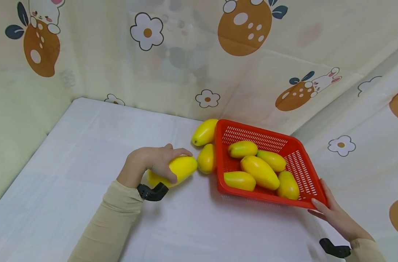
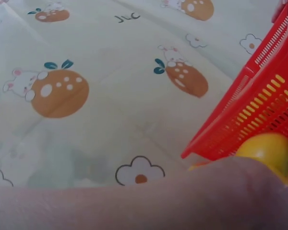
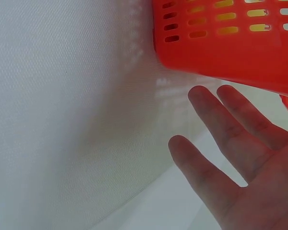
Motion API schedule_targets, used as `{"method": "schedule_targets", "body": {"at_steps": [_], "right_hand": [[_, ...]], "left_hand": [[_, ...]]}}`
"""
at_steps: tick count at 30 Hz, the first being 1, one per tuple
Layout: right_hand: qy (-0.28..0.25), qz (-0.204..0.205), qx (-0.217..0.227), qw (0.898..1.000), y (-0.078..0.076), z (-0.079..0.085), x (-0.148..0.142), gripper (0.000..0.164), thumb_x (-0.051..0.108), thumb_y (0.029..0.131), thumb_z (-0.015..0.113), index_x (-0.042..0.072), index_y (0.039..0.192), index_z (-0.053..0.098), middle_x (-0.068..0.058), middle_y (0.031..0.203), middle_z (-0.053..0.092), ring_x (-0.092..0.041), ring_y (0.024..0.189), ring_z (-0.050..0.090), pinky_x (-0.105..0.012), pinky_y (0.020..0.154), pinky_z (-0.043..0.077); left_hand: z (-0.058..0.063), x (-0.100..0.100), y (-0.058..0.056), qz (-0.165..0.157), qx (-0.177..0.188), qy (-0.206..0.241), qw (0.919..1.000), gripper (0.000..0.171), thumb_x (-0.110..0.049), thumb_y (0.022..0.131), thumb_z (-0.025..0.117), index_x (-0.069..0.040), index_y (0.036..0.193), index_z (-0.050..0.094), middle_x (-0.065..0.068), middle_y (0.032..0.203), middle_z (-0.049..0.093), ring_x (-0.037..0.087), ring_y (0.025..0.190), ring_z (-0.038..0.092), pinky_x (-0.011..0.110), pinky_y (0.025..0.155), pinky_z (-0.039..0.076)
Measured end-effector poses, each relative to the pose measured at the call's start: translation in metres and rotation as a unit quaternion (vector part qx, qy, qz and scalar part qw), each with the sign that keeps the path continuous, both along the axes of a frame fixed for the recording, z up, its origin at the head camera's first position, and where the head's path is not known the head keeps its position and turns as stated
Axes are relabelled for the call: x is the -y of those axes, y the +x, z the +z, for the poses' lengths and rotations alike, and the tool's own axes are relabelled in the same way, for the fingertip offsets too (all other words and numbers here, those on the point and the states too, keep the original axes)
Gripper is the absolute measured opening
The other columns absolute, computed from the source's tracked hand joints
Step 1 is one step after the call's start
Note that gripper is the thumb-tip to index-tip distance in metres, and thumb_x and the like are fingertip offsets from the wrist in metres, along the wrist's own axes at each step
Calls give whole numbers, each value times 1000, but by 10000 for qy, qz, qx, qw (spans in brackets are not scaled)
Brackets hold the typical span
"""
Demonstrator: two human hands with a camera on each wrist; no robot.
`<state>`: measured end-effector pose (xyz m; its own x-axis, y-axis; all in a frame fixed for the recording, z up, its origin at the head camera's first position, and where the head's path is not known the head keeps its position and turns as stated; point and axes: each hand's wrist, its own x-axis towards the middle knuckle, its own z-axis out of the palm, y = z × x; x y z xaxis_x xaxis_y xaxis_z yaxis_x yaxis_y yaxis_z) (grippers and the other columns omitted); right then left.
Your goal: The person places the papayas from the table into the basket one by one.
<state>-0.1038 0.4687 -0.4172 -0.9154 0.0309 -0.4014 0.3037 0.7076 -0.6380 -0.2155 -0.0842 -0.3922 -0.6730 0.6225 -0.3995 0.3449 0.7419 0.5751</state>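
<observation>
My left hand (image 1: 161, 162) grips a yellow mango (image 1: 182, 168) from above, fingers over its far side and thumb across the near side. A second mango (image 1: 207, 159) lies just beyond its tip, against the left wall of a red plastic basket (image 1: 303, 174). Another mango (image 1: 204, 132) sits by the basket's back left corner. Inside the basket are several more mangoes (image 1: 259, 171). My right hand (image 1: 338, 214) holds the basket's near right corner, thumb at the rim. In the right wrist view, three straight fingers (image 3: 230, 129) spread below the basket's wall.
A white cloth covers the table (image 1: 87, 153). Behind it and at the right hangs a cream curtain (image 1: 172, 72) with fruit, rabbit and flower prints; the basket stands close to it. Black wrist cameras sit on the left wrist (image 1: 152, 192) and right wrist (image 1: 334, 249).
</observation>
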Motion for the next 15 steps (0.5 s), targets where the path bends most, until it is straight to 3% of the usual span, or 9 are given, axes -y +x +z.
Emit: {"method": "schedule_targets", "body": {"at_steps": [3, 9, 11, 15], "right_hand": [[-15, -8, 33, 10000, 0, 1, 1, 77, 37, 94, 40, 47, 131, -27, -26, 145, -11, 5, 97, 45, -47, 82, 50], [-55, 19, 35, 10000, 0, 1, 2, 77, 37, 95, 40, 46, 131, -28, -27, 145, -10, 6, 96, 46, -46, 83, 50], [-86, 32, 8, 10000, 0, 2, 2, 76, 36, 95, 39, 47, 131, -28, -27, 145, -10, 7, 95, 47, -46, 83, 50], [-135, 29, -20, 9999, 0, 1, 1, 75, 35, 95, 38, 49, 130, -27, -27, 145, -10, 10, 93, 46, -45, 82, 50]], "left_hand": [[-2, 4, -4, 212, -131, 169, 9995, 75, -33, 69, 66, -49, 130, 27, 3, 109, 41, 20, 93, 46, 35, 72, 41], [-6, 12, -14, 646, -528, 867, 9927, 94, -34, 70, 67, -56, 134, 1, 5, 110, 38, 21, 93, 47, 34, 75, 44], [-8, 16, -19, 852, -737, 1251, 9857, 95, -34, 71, 67, -58, 133, -1, 6, 112, 35, 22, 94, 46, 34, 77, 44], [-12, 23, -29, 1433, -1072, 2051, 9622, 92, -34, 69, 71, -58, 132, 8, 7, 117, 30, 24, 95, 46, 35, 77, 45]]}}
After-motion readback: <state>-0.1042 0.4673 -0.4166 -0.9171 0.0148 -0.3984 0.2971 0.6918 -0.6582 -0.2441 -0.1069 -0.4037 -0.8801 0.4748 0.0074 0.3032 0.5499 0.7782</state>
